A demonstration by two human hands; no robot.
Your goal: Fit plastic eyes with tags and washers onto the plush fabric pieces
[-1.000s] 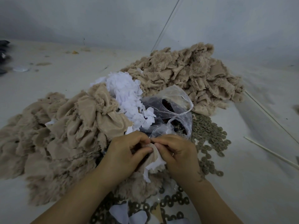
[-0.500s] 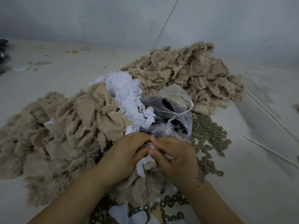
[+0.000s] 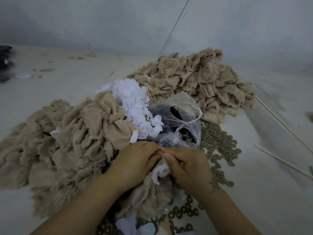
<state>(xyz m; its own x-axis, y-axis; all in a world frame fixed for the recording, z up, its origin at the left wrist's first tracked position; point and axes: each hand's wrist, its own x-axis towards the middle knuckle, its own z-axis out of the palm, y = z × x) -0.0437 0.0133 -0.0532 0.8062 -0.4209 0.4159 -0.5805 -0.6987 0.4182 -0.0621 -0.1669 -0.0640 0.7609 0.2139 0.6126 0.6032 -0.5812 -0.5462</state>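
My left hand [image 3: 135,162] and my right hand [image 3: 189,167] meet at the fingertips over a beige plush piece [image 3: 149,199] that hangs below them. Both hands grip it, fingers curled. A white tag [image 3: 160,172] pokes out between the hands, pinched by my right thumb and fingers. Any eye or washer in the grip is hidden. Just beyond the hands lies a clear plastic bag [image 3: 179,119] holding dark plastic eyes. A heap of white tags [image 3: 133,102] sits left of the bag. Olive ring washers [image 3: 218,143] are spread to the right.
A big heap of beige plush pieces [image 3: 194,82] lies at the back right, another plush heap [image 3: 59,141] at the left. More washers [image 3: 183,212] lie near my wrists. Thin pale sticks [image 3: 284,163] lie at the right. Dark objects [image 3: 4,63] sit at the far left edge.
The plush piece and white tag have shifted a little between my fingers; my right hand has turned slightly over them. The hands stay together in the same place.
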